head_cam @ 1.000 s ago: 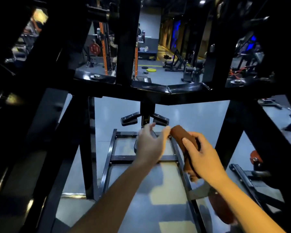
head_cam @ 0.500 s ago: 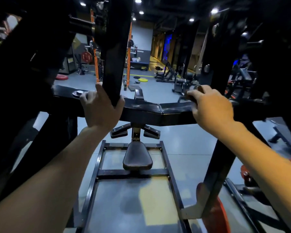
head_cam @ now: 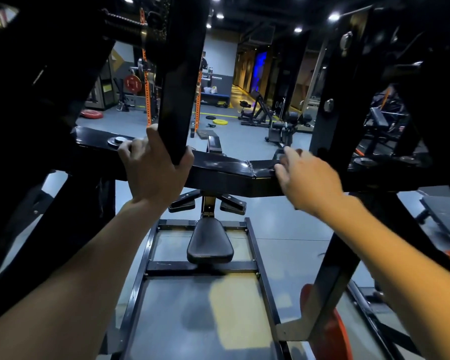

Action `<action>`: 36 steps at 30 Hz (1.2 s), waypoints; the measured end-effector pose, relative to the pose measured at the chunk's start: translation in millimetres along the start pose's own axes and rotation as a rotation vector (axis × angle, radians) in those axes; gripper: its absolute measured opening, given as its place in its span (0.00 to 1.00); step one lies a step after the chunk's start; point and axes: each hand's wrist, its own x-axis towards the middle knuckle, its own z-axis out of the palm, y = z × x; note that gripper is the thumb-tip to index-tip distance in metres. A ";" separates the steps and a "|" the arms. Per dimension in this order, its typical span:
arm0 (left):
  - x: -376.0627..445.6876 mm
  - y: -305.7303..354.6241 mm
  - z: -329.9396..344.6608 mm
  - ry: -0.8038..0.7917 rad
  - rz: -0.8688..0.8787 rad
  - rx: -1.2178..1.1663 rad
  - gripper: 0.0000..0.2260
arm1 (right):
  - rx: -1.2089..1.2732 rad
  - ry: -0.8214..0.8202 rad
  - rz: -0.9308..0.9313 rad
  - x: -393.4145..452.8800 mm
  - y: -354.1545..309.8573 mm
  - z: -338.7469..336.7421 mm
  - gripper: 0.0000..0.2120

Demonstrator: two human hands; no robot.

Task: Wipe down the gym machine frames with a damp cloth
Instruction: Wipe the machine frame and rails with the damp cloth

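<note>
The left hand [head_cam: 153, 167] is gripping the black upright post [head_cam: 182, 81] of the machine frame: the thumb is lying up the post's near-left face and the fingers are curling round its lower end, right where it is meeting the crossbar [head_cam: 226, 170]. Just beside the knuckles, to their left, a round metal cap [head_cam: 118, 140] is sitting on top of the bar.

The right hand [head_cam: 309, 178] is reaching over the same crossbar further along, fingers [head_cam: 283, 166] loosely bent and slightly spread, tips touching the bar's top. It is motion-blurred, and whether it is pressing the cloth under the palm cannot be told; no cloth is showing.

The crossbar is looking glossy black, catching ceiling light, with a weld seam [head_cam: 251, 167] between the two hands. Below the hands a black padded seat [head_cam: 210, 242] is resting on the floor frame.
</note>
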 end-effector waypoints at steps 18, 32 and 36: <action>-2.8 -3.0 6.5 0.031 -0.009 0.027 0.23 | -0.103 -0.029 -0.095 -25.1 -6.2 -17.4 0.16; -4.3 -3.8 6.6 0.019 -0.015 0.040 0.24 | -0.032 -0.024 0.066 6.3 -29.1 -2.5 0.15; -3.4 -3.8 4.2 -0.004 -0.014 0.049 0.25 | -0.020 -0.014 -0.063 -7.4 -40.0 -1.1 0.15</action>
